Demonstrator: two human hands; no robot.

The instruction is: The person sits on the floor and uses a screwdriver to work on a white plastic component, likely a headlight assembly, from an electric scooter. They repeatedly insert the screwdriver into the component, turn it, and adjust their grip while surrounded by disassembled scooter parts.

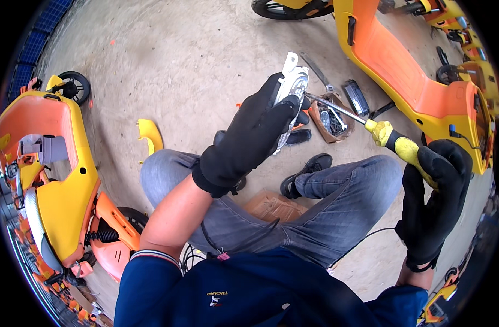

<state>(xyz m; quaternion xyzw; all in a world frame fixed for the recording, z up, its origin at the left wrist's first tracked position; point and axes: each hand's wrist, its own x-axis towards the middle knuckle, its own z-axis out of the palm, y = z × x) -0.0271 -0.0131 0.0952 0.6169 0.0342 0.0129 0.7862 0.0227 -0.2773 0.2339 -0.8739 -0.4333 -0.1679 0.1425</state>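
Note:
My left hand (260,120), in a black glove, grips a white and clear lamp-like part (293,86) with a flat tab sticking up at its top. A screwdriver (405,147) with a yellow and black handle is held in my gloved right hand (437,188), fingers wrapped around the handle's end. Its long metal shaft points left, and the tip lies at the right edge of the lamp-like part. Whether the tip sits in a screw is too small to tell.
Beyond my feet lie an open box of tools (332,121), a wrench (316,72) and a dark rectangular part (356,97). A yellow curved piece (149,136) rests on the floor. Yellow-orange scooters stand at left (56,180) and right (399,71). Cardboard (274,207) lies between my legs.

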